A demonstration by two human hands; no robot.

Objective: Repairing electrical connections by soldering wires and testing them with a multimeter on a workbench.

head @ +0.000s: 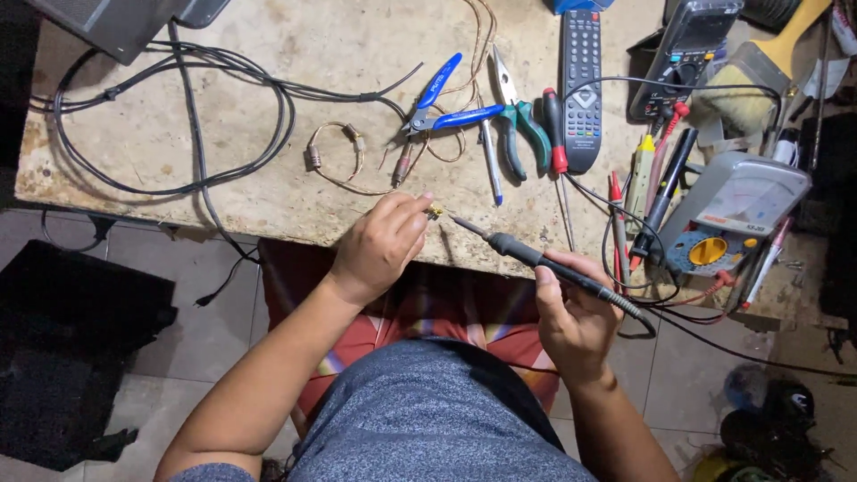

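Worn speckled bench | left hand: tiny brass part | right hand: black iron

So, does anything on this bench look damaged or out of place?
The workbench top is stained and worn. A black cable loops over it and hangs off the front edge. Tools lie scattered near the remote control.

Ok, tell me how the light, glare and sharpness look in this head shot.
Head view: even light on the workbench, floor and right edge fall dark; faint rainbow flare over the red cloth on the lap; wide-angle bending at the edges; left hand and soldering iron sharp, the small part pinched too tiny to resolve.
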